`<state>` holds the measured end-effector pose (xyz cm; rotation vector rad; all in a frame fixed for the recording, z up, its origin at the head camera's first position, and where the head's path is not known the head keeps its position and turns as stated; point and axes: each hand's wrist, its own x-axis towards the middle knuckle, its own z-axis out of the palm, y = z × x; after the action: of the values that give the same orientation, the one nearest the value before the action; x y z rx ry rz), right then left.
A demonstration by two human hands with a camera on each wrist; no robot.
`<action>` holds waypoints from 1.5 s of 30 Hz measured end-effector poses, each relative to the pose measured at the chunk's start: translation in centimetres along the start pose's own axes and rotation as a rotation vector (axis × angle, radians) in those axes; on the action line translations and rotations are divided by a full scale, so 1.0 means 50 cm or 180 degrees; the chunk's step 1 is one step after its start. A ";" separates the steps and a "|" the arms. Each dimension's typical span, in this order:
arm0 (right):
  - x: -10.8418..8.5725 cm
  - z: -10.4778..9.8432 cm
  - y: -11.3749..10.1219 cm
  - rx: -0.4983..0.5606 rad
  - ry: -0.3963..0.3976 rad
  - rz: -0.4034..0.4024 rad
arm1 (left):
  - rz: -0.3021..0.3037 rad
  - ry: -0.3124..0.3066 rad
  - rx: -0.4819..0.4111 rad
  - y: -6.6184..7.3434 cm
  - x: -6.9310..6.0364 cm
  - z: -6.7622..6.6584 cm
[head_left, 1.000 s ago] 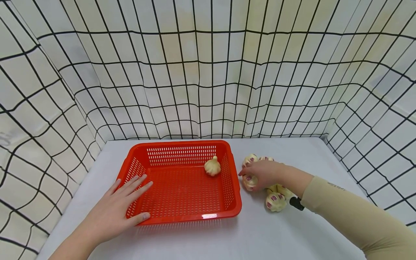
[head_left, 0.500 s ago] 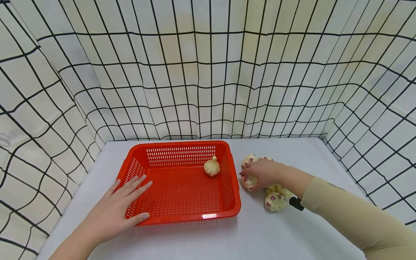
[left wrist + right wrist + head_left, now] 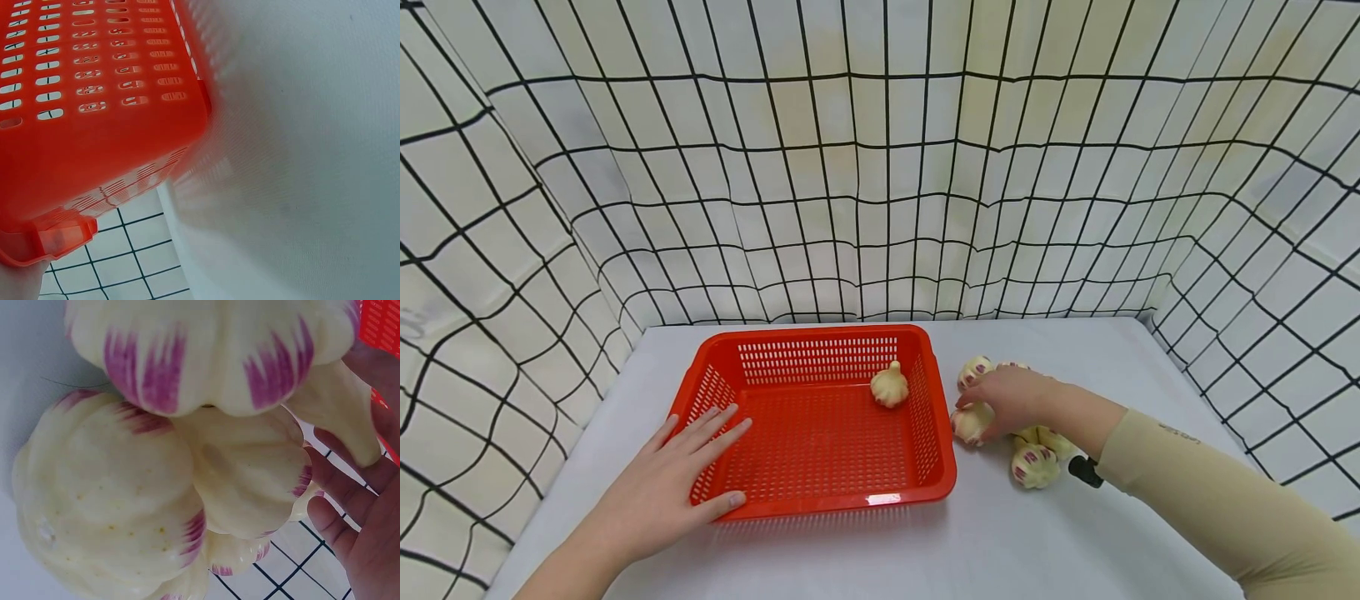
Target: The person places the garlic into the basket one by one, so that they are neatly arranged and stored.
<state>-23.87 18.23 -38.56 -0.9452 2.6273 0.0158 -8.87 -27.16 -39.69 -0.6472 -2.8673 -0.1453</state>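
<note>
A red slotted plastic basket sits on the white table with one garlic bulb in its back right corner. My left hand lies spread over the basket's left front corner, its fingers straight and its thumb on the front rim. Just right of the basket, my right hand holds a pale garlic bulb with curled fingers. In the right wrist view this purple-streaked bulb fills the top, its stem pointing toward the fingers. Part of the bulb is hidden by the hand.
Several more garlic bulbs lie close around the right hand, including one behind and one in front. A small black object shows beside the right sleeve. Black netting over white cloth encloses the table's back and sides.
The garlic bulb at my right hand has turned, its purple streaks no longer facing the head camera, and shifted slightly left and down. My left hand and the basket stay still.
</note>
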 end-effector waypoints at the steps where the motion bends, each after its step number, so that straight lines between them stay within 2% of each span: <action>1: 0.000 0.000 0.000 0.0017 0.0004 0.0022 | 0.0000 0.0001 0.0000 0.000 0.000 0.000; 6: -0.004 -0.001 0.005 0.0189 0.0034 0.0084 | -0.0003 0.0000 -0.0006 0.000 0.000 0.000; 17: -0.024 -0.012 0.033 0.0565 0.0231 -0.0028 | -0.0010 0.0019 -0.0034 0.001 -0.001 -0.001; 23: -0.032 -0.013 0.043 0.0675 0.0360 -0.0159 | -0.0020 0.0016 -0.0026 0.002 -0.001 -0.002; 33: -0.031 -0.006 0.050 0.0911 0.0374 -0.0151 | -0.0052 -0.0048 -0.0074 0.004 0.000 -0.003; 42: -0.027 0.001 0.057 0.0998 0.0469 -0.0287 | -0.0017 0.0021 -0.0046 0.002 -0.002 -0.001; 45: -0.031 -0.003 0.056 0.1007 0.0478 -0.0241 | -0.0005 0.0023 -0.0043 0.002 -0.001 -0.001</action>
<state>-24.54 21.33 -38.23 -0.9630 2.6165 -0.4922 -8.79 -27.07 -39.66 -0.6456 -2.8624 -0.1671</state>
